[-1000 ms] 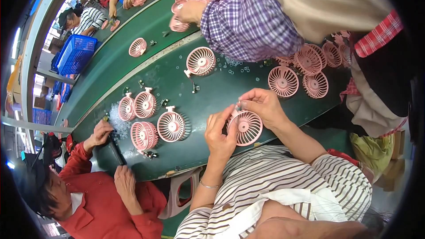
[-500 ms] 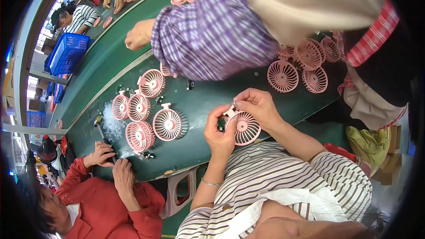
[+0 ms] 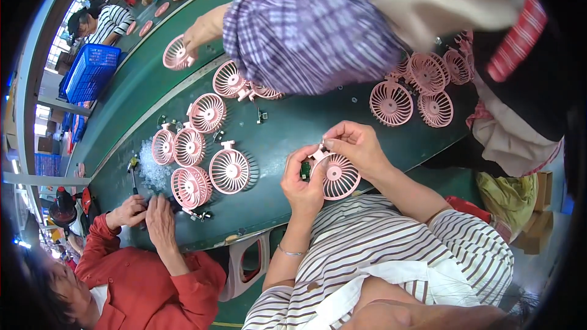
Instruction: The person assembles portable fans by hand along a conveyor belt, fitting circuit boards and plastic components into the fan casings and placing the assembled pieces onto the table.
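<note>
A pink round fan guard (image 3: 340,178) with curved slats is in front of my chest, just above the table's near edge. My left hand (image 3: 302,177) is closed round its neck side, thumb and fingers gripping it. Beside those fingers a small green circuit board (image 3: 305,170) shows. My right hand (image 3: 354,144) is closed in a pinch at the top of the guard's neck, close to the left fingertips. Whatever lies between the right thumb and finger is too small to make out.
Pink fan guards (image 3: 230,171) stand at the left, near a heap of clear small pieces (image 3: 154,165). More guards (image 3: 391,104) lie at the right. A co-worker in red (image 3: 147,287) works at the left; another's plaid sleeve (image 3: 312,30) reaches across the far side. A blue crate (image 3: 93,73) stands far left.
My hands and the guard have hardly moved. The plaid-sleeved arm has shifted, and its hand now is at a fan guard on the far side. The red-sleeved co-worker's hands have moved slightly.
</note>
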Motion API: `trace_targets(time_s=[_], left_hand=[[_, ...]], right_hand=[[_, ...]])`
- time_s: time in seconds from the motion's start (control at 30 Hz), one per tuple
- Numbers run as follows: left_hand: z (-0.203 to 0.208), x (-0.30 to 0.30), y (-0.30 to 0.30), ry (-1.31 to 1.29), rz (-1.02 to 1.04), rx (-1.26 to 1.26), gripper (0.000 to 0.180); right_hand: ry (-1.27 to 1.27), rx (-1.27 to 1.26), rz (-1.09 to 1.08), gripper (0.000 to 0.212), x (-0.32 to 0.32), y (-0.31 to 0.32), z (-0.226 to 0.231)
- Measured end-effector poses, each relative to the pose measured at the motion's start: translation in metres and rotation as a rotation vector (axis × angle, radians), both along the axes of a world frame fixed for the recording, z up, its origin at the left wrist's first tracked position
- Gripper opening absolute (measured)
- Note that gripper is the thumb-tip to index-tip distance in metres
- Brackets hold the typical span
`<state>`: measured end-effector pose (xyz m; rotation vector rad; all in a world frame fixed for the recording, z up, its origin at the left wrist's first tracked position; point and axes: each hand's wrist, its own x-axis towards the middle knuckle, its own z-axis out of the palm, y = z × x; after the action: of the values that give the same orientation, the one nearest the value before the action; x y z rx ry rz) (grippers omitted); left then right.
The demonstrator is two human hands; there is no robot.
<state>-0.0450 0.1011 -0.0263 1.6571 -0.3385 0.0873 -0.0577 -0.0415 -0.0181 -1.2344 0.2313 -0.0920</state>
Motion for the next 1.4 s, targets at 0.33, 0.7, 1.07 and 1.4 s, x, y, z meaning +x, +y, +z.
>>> trace_targets(time_s=[0.33, 0.7, 1.07, 1.4], left_hand=[[-0.005, 0.001, -0.001, -0.039, 0.034, -0.022, 0.024], [-0.005, 0.001, 0.000, -0.056, 0.061, -0.006, 0.023], [-0.012, 0.003, 0.001, -0.051, 0.039, 0.004, 0.025], [-0.009, 0.003, 0.001, -0.063, 0.033, -0.009, 0.025]], right_hand=[[0.287, 0.250, -0.040, 0.018, 0.000, 0.007, -0.006], [-0.003, -0.122, 0.024, 0.012, -0.001, 0.004, 0.003], [0.085, -0.039, 0.046, 0.010, 0.008, 0.004, 0.000], [0.121, -0.028, 0.065, 0.016, 0.004, 0.003, 0.011]])
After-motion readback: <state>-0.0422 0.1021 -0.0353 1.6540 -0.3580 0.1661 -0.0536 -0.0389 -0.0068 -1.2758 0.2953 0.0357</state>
